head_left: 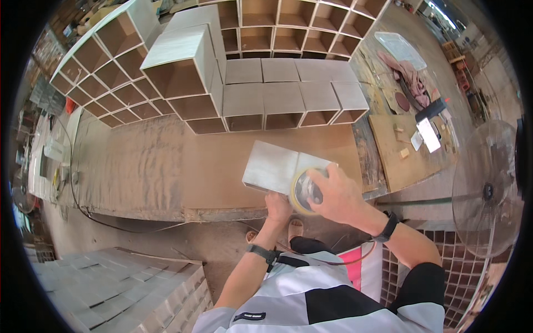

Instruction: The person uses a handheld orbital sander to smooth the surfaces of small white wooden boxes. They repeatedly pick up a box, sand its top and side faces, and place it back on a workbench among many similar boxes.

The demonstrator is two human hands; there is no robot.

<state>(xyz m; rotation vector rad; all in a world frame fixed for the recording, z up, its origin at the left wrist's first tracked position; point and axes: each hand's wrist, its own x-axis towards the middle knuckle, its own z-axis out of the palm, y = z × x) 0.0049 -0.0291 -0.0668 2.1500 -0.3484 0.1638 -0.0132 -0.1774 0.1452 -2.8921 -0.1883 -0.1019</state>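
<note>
My right hand (pixel 338 194) is wrapped round a round sander (pixel 302 193) with a yellowish rim. The sander is tilted against the near right side of a whitish box (pixel 272 164), which shows a seam across its top. My left hand (pixel 278 208) is closed at the box's near lower edge, its fingertips partly hidden below it. The box sits near the front edge of the workbench (pixel 216 183). A thin reddish-brown hose (pixel 363 256) hangs below my right wrist.
Whitish open-fronted boxes (pixel 283 97) are stacked along the bench's far side, with more at the left (pixel 105 69). A small board (pixel 383 139) with wood blocks lies right. A fan (pixel 488 191) stands far right; stacked pale pieces (pixel 122 283) fill the lower left.
</note>
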